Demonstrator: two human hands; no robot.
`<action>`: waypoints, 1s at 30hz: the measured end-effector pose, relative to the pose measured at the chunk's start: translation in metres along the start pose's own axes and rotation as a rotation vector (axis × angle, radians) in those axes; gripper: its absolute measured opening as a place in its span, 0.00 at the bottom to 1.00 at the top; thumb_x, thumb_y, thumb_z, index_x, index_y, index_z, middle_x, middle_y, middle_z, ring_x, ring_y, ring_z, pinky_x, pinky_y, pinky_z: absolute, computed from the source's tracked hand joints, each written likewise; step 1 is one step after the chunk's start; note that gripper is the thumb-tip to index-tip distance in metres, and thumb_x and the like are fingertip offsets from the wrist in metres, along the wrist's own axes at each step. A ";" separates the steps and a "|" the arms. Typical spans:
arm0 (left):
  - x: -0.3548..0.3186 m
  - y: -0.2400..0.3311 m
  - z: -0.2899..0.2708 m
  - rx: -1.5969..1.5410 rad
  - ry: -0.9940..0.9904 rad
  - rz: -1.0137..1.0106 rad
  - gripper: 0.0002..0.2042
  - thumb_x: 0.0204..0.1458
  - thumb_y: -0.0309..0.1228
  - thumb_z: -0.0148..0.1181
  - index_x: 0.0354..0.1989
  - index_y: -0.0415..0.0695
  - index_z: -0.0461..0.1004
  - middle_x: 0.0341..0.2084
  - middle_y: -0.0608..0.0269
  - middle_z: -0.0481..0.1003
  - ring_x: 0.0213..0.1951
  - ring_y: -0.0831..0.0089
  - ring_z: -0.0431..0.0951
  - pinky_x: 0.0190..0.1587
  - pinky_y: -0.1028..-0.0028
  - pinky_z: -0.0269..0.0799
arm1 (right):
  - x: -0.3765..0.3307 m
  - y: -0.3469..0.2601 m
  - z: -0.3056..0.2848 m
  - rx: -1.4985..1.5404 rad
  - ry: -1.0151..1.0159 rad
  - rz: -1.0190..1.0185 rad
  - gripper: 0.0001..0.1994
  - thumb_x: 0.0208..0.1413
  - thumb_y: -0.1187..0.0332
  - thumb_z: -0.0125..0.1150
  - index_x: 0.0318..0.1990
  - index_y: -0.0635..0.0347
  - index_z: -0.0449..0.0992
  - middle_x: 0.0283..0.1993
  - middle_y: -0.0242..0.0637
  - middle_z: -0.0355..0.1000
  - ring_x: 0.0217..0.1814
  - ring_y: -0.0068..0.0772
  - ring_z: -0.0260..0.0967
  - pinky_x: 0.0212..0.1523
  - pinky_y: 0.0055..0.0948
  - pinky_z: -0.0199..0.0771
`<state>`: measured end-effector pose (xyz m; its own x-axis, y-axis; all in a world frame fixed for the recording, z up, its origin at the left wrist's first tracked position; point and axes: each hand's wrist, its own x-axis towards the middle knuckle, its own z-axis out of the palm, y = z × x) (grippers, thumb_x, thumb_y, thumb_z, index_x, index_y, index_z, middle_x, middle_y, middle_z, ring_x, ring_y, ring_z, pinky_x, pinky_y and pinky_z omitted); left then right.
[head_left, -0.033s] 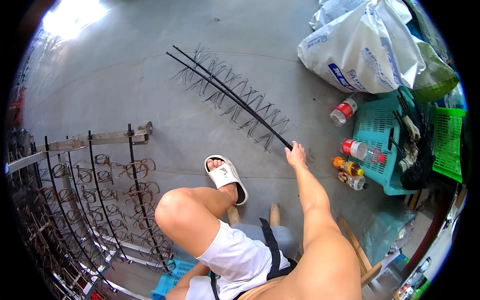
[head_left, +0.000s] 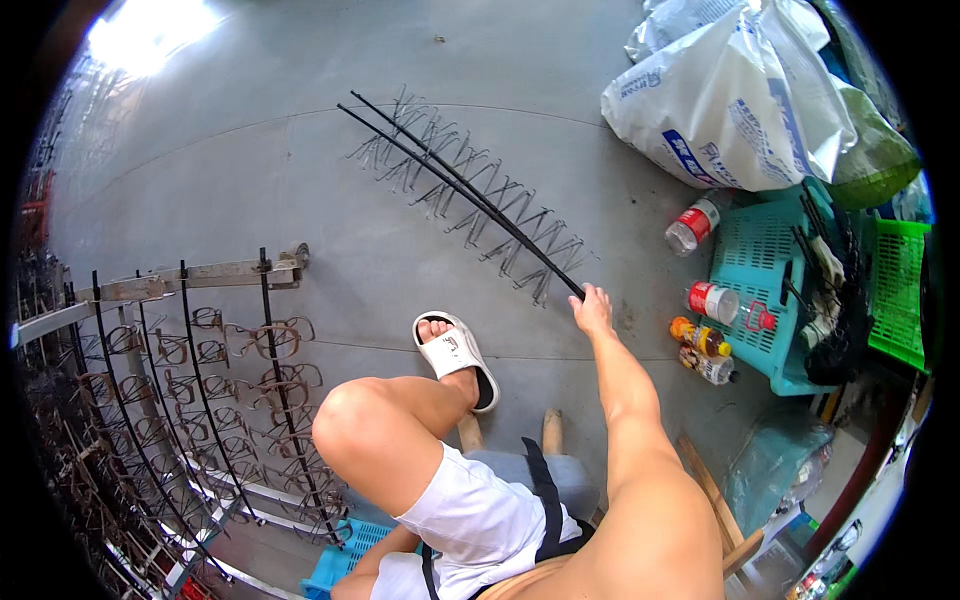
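Observation:
My right arm reaches forward over the floor. The fingers of my right hand (head_left: pixel 594 309) are closed around the near ends of two long black rods (head_left: pixel 493 212). Thin bent wire hooks stick out in rows along both sides of the rods, which slant away to the far left and spread slightly apart at their far ends. Whether the rods touch the floor I cannot tell. My left hand is out of view.
At left stands a metal rack (head_left: pixel 140 288) with upright black rods carrying many eyeglass frames (head_left: pixel 283 338). On the right are a teal basket (head_left: pixel 752 250), plastic bottles (head_left: pixel 712 301), a large white bag (head_left: pixel 720 110) and a green crate (head_left: pixel 899 290). My sandalled foot (head_left: pixel 452 352) rests ahead.

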<state>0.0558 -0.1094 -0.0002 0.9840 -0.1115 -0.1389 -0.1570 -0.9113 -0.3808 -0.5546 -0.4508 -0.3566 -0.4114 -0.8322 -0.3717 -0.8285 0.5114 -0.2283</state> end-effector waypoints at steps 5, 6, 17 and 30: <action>-0.005 -0.013 -0.001 0.022 -0.036 -0.064 0.17 0.50 0.35 0.47 0.38 0.33 0.75 0.37 0.40 0.75 0.42 0.47 0.74 0.46 0.59 0.69 | 0.011 0.002 -0.001 0.025 0.082 -0.136 0.11 0.55 0.61 0.53 0.38 0.59 0.69 0.41 0.45 0.65 0.47 0.51 0.64 0.44 0.44 0.66; -0.007 -0.016 0.000 0.022 -0.046 -0.076 0.17 0.50 0.35 0.47 0.38 0.33 0.75 0.37 0.40 0.75 0.42 0.47 0.74 0.46 0.59 0.69 | 0.008 0.004 -0.007 0.084 0.126 -0.188 0.10 0.55 0.61 0.52 0.37 0.59 0.68 0.40 0.45 0.64 0.46 0.52 0.64 0.42 0.44 0.66; -0.017 -0.047 0.016 -0.014 -0.123 -0.137 0.18 0.48 0.36 0.47 0.37 0.33 0.75 0.37 0.39 0.74 0.43 0.46 0.74 0.47 0.58 0.69 | 0.005 -0.070 -0.048 0.476 -0.151 -0.131 0.22 0.54 0.48 0.51 0.27 0.62 0.72 0.24 0.50 0.68 0.28 0.55 0.66 0.30 0.42 0.65; -0.025 -0.097 0.038 -0.063 -0.188 -0.186 0.20 0.45 0.38 0.46 0.35 0.33 0.76 0.37 0.37 0.74 0.44 0.44 0.74 0.48 0.57 0.68 | -0.008 -0.082 -0.120 0.419 -0.049 -0.164 0.23 0.50 0.49 0.57 0.22 0.66 0.72 0.17 0.44 0.67 0.20 0.36 0.63 0.26 0.36 0.64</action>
<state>0.0429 -0.0036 0.0056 0.9617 0.1307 -0.2411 0.0367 -0.9326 -0.3590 -0.5290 -0.5119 -0.2274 -0.2604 -0.9037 -0.3397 -0.6517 0.4242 -0.6288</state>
